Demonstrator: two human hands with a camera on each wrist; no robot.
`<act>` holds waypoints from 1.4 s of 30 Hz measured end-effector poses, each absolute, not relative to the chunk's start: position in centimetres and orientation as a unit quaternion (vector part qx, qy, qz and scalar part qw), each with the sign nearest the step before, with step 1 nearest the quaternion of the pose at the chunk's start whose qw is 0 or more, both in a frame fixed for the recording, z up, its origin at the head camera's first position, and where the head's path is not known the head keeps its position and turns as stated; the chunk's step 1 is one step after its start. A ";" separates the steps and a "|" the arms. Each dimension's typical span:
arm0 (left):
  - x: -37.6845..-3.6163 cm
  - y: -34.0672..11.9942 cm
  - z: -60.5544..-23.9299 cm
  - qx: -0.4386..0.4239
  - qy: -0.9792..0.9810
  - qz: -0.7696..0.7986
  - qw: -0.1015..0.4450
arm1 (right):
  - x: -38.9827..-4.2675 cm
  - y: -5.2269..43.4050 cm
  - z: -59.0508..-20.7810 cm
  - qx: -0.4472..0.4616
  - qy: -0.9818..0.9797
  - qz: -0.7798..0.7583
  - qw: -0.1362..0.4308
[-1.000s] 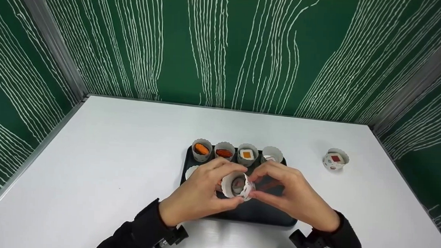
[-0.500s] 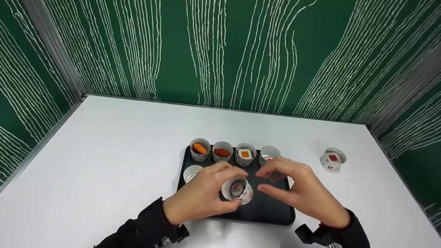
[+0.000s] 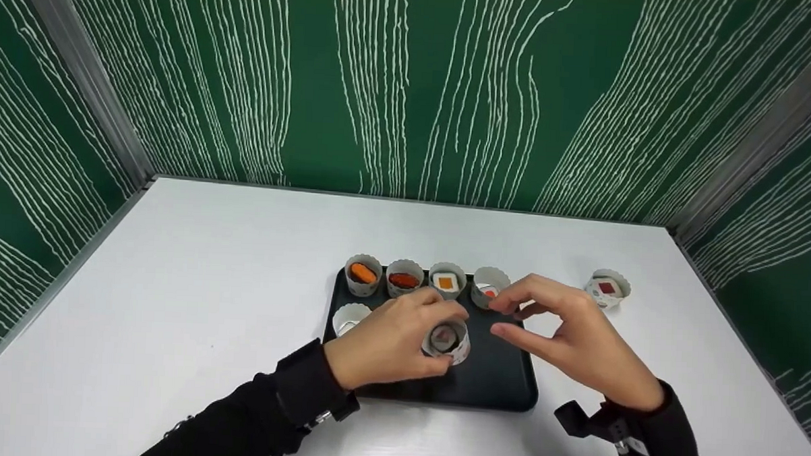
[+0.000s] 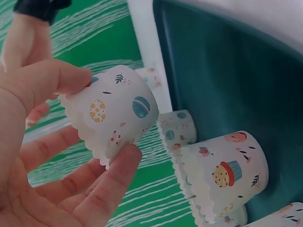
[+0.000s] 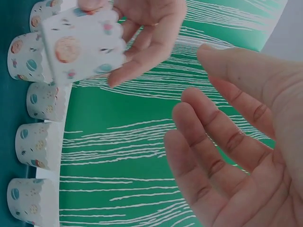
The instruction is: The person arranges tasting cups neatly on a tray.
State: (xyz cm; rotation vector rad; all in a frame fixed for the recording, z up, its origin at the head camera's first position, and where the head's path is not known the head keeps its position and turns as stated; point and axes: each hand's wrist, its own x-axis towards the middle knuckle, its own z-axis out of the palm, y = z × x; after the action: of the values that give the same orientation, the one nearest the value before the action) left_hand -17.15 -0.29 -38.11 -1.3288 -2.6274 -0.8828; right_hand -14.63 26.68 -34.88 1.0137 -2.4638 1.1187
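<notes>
My left hand [image 3: 395,339] holds a white paper baking cup [image 4: 113,109] with a scalloped rim and small printed pictures, thumb and fingers on opposite sides. In the head view the cup is tilted toward me above a dark tray [image 3: 494,390]; a round, dark-edged piece with a pale reddish middle lies inside. Just right of it, my right hand [image 3: 574,321] hovers with bent, spread fingers and nothing between them. Along the tray's far edge stand several filled cups, among them one with an orange piece [image 3: 363,273] and one with a dark red piece [image 3: 403,280].
Another cup [image 3: 352,317] stands at the tray's left, partly behind my left hand. On the white table [image 3: 173,301], right of the tray, sits a separate cup with a red-and-white piece [image 3: 607,289]. A green wall with white lines [image 3: 423,120] rises behind the table.
My right hand has let go of the cup and drawn away to the right. My left hand keeps its hold and has carried the cup slightly right.
</notes>
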 end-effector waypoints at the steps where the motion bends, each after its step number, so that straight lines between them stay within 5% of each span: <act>1: -17.3 -0.1 -38.1 -0.434 -0.855 -0.281 0.033 | -14.6 26.8 -34.8 0.345 -0.847 0.384 0.126; 42: -21.8 4.5 -40.0 -0.419 -0.898 -0.121 -0.061 | -14.7 28.8 -33.9 0.331 -0.846 0.393 0.140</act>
State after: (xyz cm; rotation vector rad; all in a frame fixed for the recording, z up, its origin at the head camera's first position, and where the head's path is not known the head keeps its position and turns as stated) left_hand -21.80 4.49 -39.96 -1.3715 -2.9350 -0.3962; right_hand -14.65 28.81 -33.91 0.9578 -2.4455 1.1345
